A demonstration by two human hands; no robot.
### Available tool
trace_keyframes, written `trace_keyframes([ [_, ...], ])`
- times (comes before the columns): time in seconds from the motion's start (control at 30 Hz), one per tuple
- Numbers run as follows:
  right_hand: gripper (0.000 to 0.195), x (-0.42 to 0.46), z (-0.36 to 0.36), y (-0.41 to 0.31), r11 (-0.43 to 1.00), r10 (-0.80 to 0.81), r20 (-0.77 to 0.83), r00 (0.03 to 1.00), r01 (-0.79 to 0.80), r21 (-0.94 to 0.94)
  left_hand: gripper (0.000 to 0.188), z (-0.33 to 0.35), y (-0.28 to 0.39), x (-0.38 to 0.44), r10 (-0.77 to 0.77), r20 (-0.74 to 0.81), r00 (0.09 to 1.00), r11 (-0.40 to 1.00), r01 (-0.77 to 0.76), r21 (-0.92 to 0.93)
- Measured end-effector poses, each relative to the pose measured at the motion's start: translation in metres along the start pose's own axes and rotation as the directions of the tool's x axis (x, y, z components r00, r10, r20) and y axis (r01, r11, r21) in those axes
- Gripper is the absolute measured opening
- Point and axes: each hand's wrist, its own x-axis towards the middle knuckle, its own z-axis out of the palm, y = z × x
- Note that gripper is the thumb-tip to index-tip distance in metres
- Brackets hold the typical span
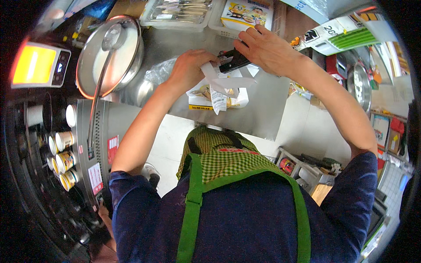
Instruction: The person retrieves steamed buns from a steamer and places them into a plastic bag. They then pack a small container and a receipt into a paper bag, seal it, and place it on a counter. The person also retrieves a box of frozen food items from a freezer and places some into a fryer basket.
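My right hand (268, 49) grips a black stapler (234, 63) over the steel table (263, 111). Close by on the left, my left hand (188, 69) pinches a white printed paper slip (218, 100), whose loose ends curl down. Beneath the slip lies a white and yellow paper food package (242, 98) with printed pictures. The stapler's jaw end is close to the paper near my left fingers; whether it bites the paper is hidden. Crumpled clear plastic (159, 73) rests to the left of my left wrist.
A large steel pot (86, 62) of whitish liquid with a ladle (107, 62) stands left. Behind are a plastic tray of wrapped utensils (177, 28) and a printed box (246, 14). Paper cups (64, 139) line the left side. Another person's hand (103, 210) shows at lower left.
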Motion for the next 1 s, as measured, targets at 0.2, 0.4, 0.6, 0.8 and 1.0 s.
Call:
trace_keyframes([
  [0.2, 0.025, 0.022, 0.025, 0.003, 0.988, -0.146, 0.042, 0.988, 0.144, 0.052, 0.023, 0.003, 0.007, -0.006, -0.078, -0.037, 0.996, 0.995, 0.08, 0.064],
  [0.4, 0.019, 0.039, 0.034, 0.002, 0.966, 0.005, 0.321, 0.947, -0.088, 0.244, 0.023, -0.006, 0.02, 0.002, -0.179, 0.03, 0.983, 0.981, 0.181, -0.067],
  [0.6, 0.047, -0.061, 0.058, -0.037, 0.663, 0.554, -0.014, 0.832, -0.431, 0.612, 0.024, -0.01, -0.002, 0.004, -0.28, 0.024, 0.96, 0.943, 0.279, -0.181],
  [0.8, 0.063, -0.141, 0.144, -0.189, 0.1, 0.79, 0.548, 0.274, -0.94, 0.326, 0.02, -0.026, 0.055, 0.051, -0.142, 0.239, 0.961, 0.773, 0.258, -0.58],
  [1.0, 0.072, -0.142, 0.137, -0.256, 0.037, 0.873, 0.436, 0.218, -0.921, 0.387, 0.021, -0.053, 0.122, 0.082, 0.021, 0.554, 0.832, 0.931, 0.185, -0.314],
])
